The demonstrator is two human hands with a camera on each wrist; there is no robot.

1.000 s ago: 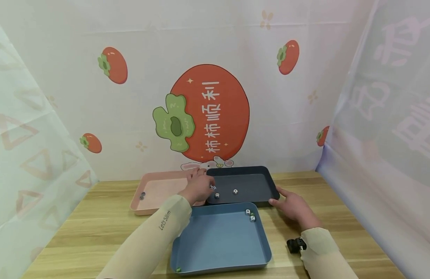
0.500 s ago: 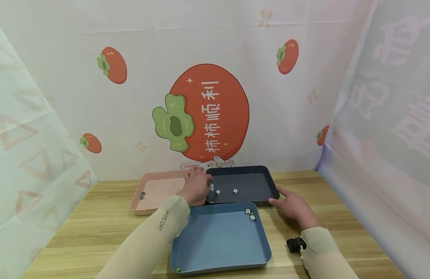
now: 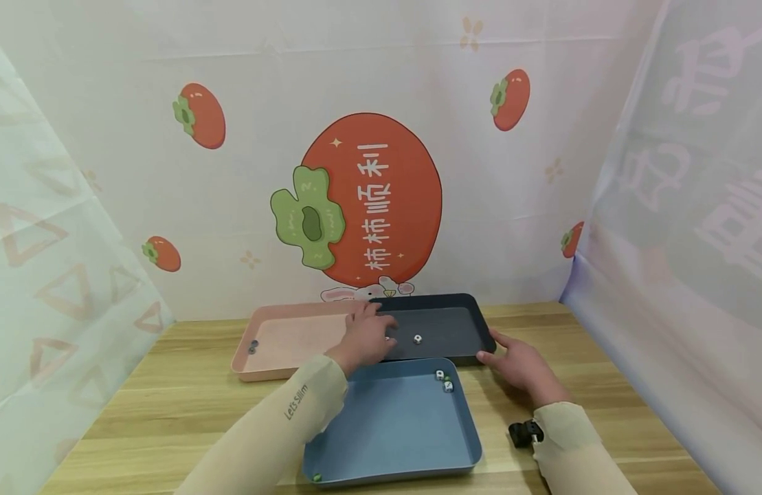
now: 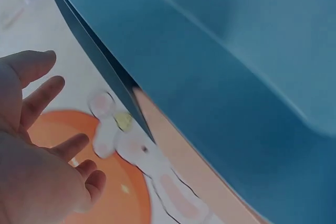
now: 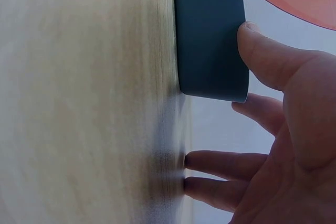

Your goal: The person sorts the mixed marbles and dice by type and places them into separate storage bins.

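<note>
My left hand (image 3: 365,338) is over the left end of the dark navy tray (image 3: 445,320), palm down. Its fingers are spread and loosely bent in the left wrist view. By its thumb a white die (image 3: 388,338) shows, mostly hidden by the hand. Another white die (image 3: 418,339) lies farther right in the same tray. My right hand (image 3: 521,366) holds that tray's right front corner, thumb on the front rim and index finger at the side; in the right wrist view two lower fingertips (image 5: 191,186) reach down to the table.
A blue tray (image 3: 396,426) stands in front, with white dice (image 3: 449,387) and small green pieces (image 3: 317,477). The pink tray (image 3: 294,333) at back left holds small grey pieces (image 3: 253,347). A printed cloth (image 3: 479,206) hangs behind the wooden table (image 3: 146,412).
Dice near my left thumb came to lie in the dark tray's left end. My left hand then shifted right over them, covering most of them. The right hand stayed put.
</note>
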